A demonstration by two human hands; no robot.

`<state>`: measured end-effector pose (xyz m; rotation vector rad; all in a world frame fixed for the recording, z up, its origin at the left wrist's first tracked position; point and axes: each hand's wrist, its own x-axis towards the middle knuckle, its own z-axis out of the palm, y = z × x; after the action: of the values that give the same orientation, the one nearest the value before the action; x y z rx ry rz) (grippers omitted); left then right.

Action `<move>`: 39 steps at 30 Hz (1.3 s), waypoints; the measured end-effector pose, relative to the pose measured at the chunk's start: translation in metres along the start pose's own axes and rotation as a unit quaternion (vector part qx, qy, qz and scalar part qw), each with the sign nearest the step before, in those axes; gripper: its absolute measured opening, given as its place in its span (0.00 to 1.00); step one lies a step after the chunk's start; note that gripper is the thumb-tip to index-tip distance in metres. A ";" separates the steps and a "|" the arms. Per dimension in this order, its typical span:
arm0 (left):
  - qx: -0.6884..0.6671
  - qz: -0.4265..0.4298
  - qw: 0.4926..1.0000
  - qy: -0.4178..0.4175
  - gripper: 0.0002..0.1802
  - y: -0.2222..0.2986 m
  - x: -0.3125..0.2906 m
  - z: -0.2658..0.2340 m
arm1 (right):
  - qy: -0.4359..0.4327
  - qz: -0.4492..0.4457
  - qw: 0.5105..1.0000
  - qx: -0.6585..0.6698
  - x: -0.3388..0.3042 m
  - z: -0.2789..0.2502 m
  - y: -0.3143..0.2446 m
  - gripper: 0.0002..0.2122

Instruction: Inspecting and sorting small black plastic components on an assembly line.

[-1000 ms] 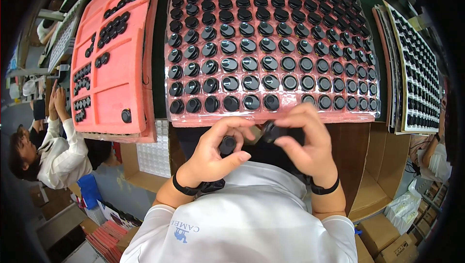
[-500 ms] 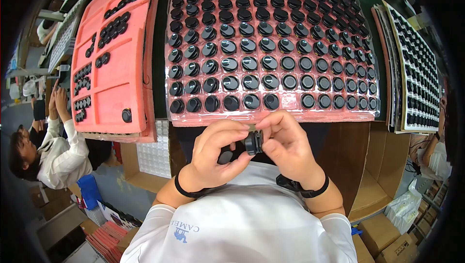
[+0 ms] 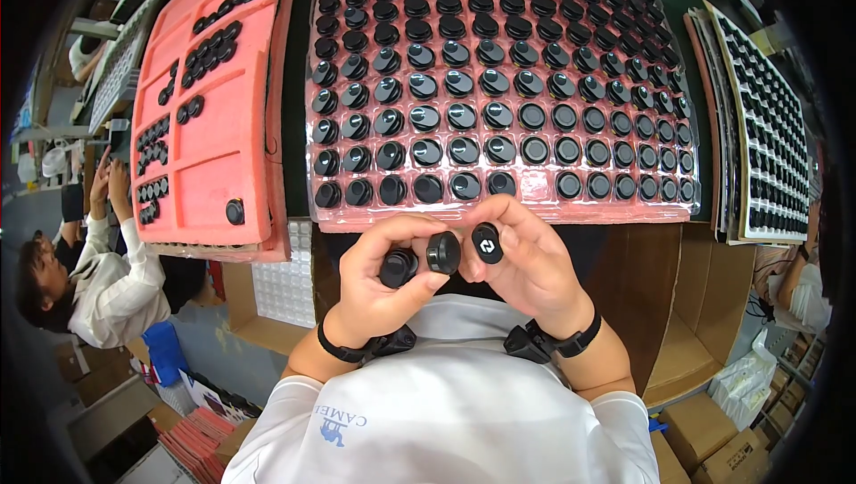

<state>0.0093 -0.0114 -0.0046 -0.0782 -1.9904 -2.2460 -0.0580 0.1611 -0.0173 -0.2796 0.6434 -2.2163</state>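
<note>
Left hand [image 3: 367,292] curls around two black pieces: a round piece [image 3: 443,253] pinched at thumb and fingertips, and a spare piece [image 3: 399,268] tucked nearer the palm. Right hand [image 3: 542,277] grips an oval piece [image 3: 487,244] between thumb and fingers, its white mark facing up. The hands are close together; cannot tell whether their fingertips touch. Handling notes, as judgement: grip each piece by its rim so that skin stays off the glossy surface; keep the spare snug in the palm, since loosened fingers could let it slip or knock the round piece. Turn the oval piece slowly with thumb and forefinger, the marked face towards the light, and the two wrists steady. All three pieces sit just in front of the near edge of the clear tray [image 3: 615,214], whose pockets hold rows of similar black pieces [image 3: 428,188]; elbows low should keep sleeves and wrists clear of them. Farther out: pink foam board [image 3: 201,190] on the left, more black pieces lying on it; white tray [image 3: 769,236] on the right, also filled with dark pieces.
</note>
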 end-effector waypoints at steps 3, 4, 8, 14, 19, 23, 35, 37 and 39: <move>0.052 0.052 0.997 -0.006 0.20 -0.001 0.004 -0.002 | 0.029 -0.048 0.996 -0.065 0.000 0.004 -0.002 0.16; 0.077 0.078 0.994 -0.009 0.21 -0.001 0.004 -0.003 | 0.037 -0.083 0.987 -0.131 -0.002 0.006 -0.004 0.15; 0.134 0.110 0.985 -0.023 0.22 0.002 0.005 -0.002 | 0.033 -0.164 0.923 -0.347 -0.005 0.004 -0.011 0.14; 0.158 0.138 0.977 -0.030 0.23 0.004 0.007 0.000 | -0.010 -0.191 0.818 -0.543 0.005 0.012 -0.008 0.13; 0.144 0.133 0.980 -0.030 0.24 0.004 0.006 0.000 | 0.071 -0.099 0.972 -0.203 0.005 0.018 -0.005 0.13; 0.129 0.134 0.982 -0.033 0.24 0.002 0.004 -0.002 | -0.014 -0.148 0.874 -0.463 0.006 0.013 -0.005 0.13; 0.141 0.138 0.979 -0.046 0.23 0.009 0.006 -0.002 | -0.016 -0.168 0.917 -0.362 0.003 0.011 -0.006 0.15; 0.149 0.141 0.978 -0.047 0.23 0.008 0.006 -0.002 | 0.039 -0.102 0.952 -0.287 0.002 0.020 -0.005 0.18; 0.115 0.127 0.984 -0.046 0.23 0.004 0.004 -0.003 | 0.067 -0.068 0.964 -0.248 0.002 0.021 -0.005 0.19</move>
<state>0.0065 -0.0152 -0.0005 -0.3937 -2.1322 -1.8782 -0.0542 0.1553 0.0028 -0.4392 1.2915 -2.1866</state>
